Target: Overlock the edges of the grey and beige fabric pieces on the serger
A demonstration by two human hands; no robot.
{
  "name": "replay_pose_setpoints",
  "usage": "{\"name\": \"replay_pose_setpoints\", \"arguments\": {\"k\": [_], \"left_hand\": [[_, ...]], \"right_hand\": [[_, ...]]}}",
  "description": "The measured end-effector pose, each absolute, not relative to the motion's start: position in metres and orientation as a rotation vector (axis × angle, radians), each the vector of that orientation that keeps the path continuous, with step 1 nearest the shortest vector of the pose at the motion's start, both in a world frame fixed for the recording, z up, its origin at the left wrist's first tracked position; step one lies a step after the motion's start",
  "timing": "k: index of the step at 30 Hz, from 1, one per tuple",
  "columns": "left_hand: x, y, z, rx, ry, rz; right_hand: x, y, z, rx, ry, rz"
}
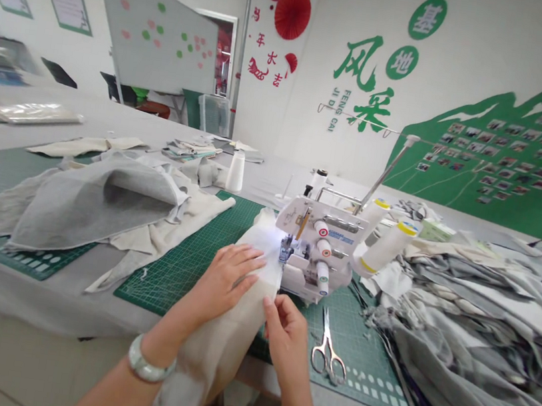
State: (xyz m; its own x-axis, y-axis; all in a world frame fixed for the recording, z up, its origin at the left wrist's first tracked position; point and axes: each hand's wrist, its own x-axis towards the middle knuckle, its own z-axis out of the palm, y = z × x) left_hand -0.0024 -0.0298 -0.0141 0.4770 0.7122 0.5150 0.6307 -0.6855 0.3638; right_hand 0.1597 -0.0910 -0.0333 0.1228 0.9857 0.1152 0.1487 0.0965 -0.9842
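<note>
A long strip of cream fabric (227,331) runs from the table's front edge up to a white overlock sewing machine (317,250), whose lamp lights the cloth by the presser foot. My left hand (230,278) lies flat on the fabric with its fingers stretched towards the machine. Just in front of the machine, my right hand (286,326) pinches the fabric's right edge between thumb and forefinger. Silver scissors (330,349) rest on the green cutting mat (368,371), right of my right hand. Part of the strip hangs over the edge below my wrists.
Grey and cream cloth pieces (100,199) lie heaped on the left. A larger pile of grey fabric (491,321) covers the right side. White thread cones (388,246) stand behind the machine, and another cone (236,171) stands at the mat's back edge.
</note>
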Motion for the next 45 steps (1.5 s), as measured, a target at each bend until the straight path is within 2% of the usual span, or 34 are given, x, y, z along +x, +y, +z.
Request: {"name": "replay_pose_setpoints", "arguments": {"k": [9, 16, 33, 40, 45], "left_hand": [[0.004, -0.021, -0.008, 2.603, 1.236, 0.927], [-0.001, -0.038, -0.002, 2.654, 1.162, 1.1], [0.0, -0.015, -0.004, 2.604, 1.153, 0.903], [0.0, -0.034, -0.002, 2.633, 1.141, 1.057], [-0.003, -0.038, -0.01, 2.61, 1.132, 1.011]], "right_hand": [[0.163, -0.091, -0.041, -1.224, -1.214, 1.065], [0.162, -0.091, -0.041, -1.225, -1.211, 1.045], [0.161, -0.094, -0.036, -1.228, -1.261, 1.067], [0.163, -0.095, -0.04, -1.227, -1.23, 1.084], [0.165, -0.094, -0.042, -1.264, -1.241, 1.045]]}}
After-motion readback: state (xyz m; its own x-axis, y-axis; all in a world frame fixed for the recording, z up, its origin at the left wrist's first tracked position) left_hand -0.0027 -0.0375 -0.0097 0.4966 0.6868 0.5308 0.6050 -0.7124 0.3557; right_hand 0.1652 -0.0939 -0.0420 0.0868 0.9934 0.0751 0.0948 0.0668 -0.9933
